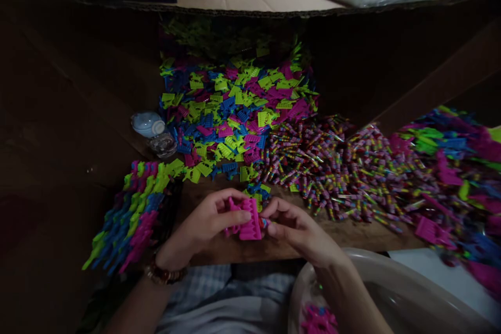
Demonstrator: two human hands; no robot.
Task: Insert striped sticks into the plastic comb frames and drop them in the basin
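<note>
Head view:

- The left hand [209, 224] has its fingers curled in, with the thumb lying across the front of a pink toothed piece [249, 222] and the fingertips closing on it from behind. It pinches the piece by its left side.
- The right hand [294, 227] also has bent fingers drawn close together. The thumb and forefinger tips press against the right edge of the same pink piece.
- A small multicoloured bit shows at those fingertips, but it is too small to tell what it is.
- The pink toothed piece sits between the two hands, just above the wooden board [352, 237] and near the person's lap. Its teeth point downward.
- A beaded bracelet [164, 274] circles the left wrist.
- To the left of the hands lie stacked rows of pieces [131, 216] in green, blue and pink.
- Beyond the hands a loose heap of toothed pieces [235, 109] spreads into an open cardboard box [274, 2].
- Right of that heap lies a pile of striped sticks [340, 167], and further right another blurred heap of coloured pieces [450, 167].
- A pale basin [395, 284] stands at the lower right, under the right forearm, with a few pink pieces [319, 321] in its bottom.
- A clear bottle [152, 128] lies on its side at the left edge of the heap.
</note>
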